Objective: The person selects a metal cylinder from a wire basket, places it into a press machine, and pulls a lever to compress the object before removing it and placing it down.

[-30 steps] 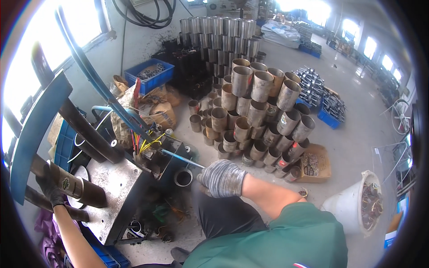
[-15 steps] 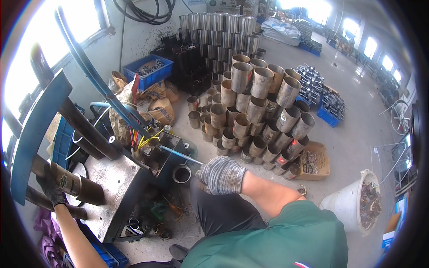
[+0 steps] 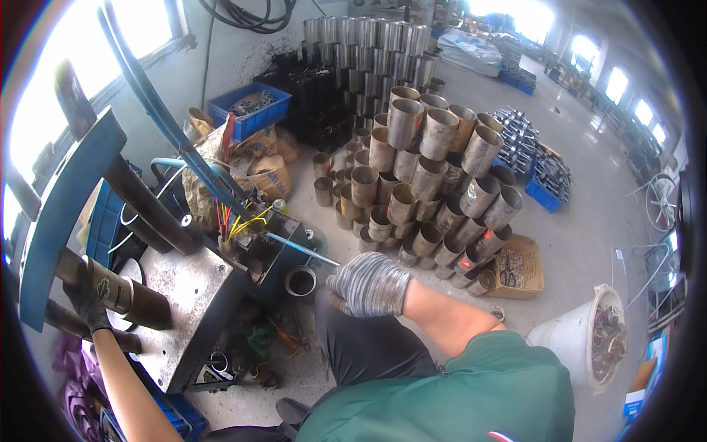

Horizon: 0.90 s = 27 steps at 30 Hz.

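The left hand (image 3: 88,298), in a dark glove, is wrapped around a metal sleeve (image 3: 118,289) sitting on the dark bar at the left side of the grey machine block (image 3: 188,309). The right hand (image 3: 368,283), in a grey knit glove, is curled beside an open metal ring (image 3: 300,281) just right of the block; whether it grips anything cannot be told. A pile of metal tubes (image 3: 427,184) lies well beyond the block.

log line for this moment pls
left hand: dark glove, grips metal sleeve at press | right hand: grey glove, by short ring | behind: stacked tubes
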Tool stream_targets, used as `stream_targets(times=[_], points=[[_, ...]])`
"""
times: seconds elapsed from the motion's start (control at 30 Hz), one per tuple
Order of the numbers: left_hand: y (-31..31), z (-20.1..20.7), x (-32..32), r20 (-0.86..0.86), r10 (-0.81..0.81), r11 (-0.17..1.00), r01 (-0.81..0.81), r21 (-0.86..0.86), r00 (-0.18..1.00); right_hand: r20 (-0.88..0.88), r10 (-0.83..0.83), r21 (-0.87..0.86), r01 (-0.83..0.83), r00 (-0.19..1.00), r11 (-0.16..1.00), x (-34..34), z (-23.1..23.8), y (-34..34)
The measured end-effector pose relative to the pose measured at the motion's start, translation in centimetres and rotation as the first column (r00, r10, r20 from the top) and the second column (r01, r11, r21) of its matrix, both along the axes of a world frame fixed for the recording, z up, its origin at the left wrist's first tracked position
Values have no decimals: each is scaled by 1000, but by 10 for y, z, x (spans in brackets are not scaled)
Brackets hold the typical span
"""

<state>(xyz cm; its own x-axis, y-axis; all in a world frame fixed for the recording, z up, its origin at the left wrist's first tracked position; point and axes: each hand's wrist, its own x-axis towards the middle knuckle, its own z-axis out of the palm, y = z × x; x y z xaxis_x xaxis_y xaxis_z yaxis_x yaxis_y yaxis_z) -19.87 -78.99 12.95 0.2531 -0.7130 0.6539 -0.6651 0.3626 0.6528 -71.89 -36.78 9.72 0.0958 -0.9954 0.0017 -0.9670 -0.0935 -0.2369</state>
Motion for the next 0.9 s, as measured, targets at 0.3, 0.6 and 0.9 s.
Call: stream_targets(times=[0.3,0.6,0.9], points=[[-21,-16,29,41,-3,999,0,54,999,-6,22,-4,-22,1000,1000,2,3,1],[-21,-33,26,114,38,999,-36,-20,993,-51,25,11,-24,998,1000,0,7,-2],[21,-8,-25,50,-95,995,94,19,994,-108,99,-146,-115,989,983,-1,46,-34]])
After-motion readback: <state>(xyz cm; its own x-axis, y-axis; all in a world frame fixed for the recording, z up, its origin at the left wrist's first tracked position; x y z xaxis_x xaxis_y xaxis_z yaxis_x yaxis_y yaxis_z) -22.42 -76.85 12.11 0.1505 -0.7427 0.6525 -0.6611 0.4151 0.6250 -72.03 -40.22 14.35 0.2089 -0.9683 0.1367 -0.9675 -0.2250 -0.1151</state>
